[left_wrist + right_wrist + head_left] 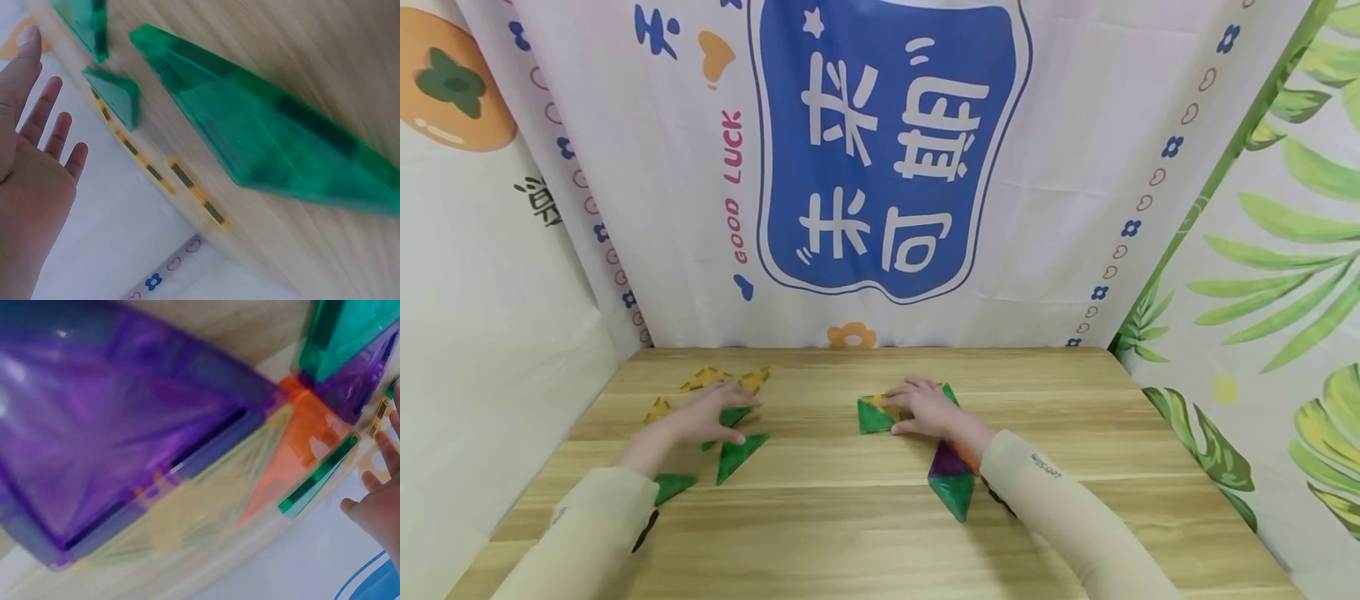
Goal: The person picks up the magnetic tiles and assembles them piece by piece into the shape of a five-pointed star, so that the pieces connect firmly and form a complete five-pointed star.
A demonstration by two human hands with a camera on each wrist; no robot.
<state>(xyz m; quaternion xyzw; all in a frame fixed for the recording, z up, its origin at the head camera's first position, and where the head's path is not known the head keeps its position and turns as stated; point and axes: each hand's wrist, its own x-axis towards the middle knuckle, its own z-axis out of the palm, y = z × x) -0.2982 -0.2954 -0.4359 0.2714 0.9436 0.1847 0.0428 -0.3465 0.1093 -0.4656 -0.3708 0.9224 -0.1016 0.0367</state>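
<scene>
My left hand [711, 412] hovers with spread fingers over a green triangular magnetic tile [735, 417], partly hidden beneath it. Nearer me lies another green triangle [741, 454]. In the left wrist view the fingers of the left hand [44, 162] are apart and hold nothing. My right hand [925, 408] reaches over a green triangle [874, 419] and a yellow tile [880, 401] that lie side by side. Its thumb is at the green triangle's edge, the fingertips over the yellow one. In the right wrist view that hand [381, 500] is cut off, its visible fingers loosely spread.
Yellow triangles [703, 379] lie behind the left hand, and a green triangle [673, 487] beside its sleeve. By the right forearm are a purple tile [950, 462], a green one [955, 497] and an orange tile [300, 444]. Printed cloth [1060, 250] hangs behind the wooden table [820, 517].
</scene>
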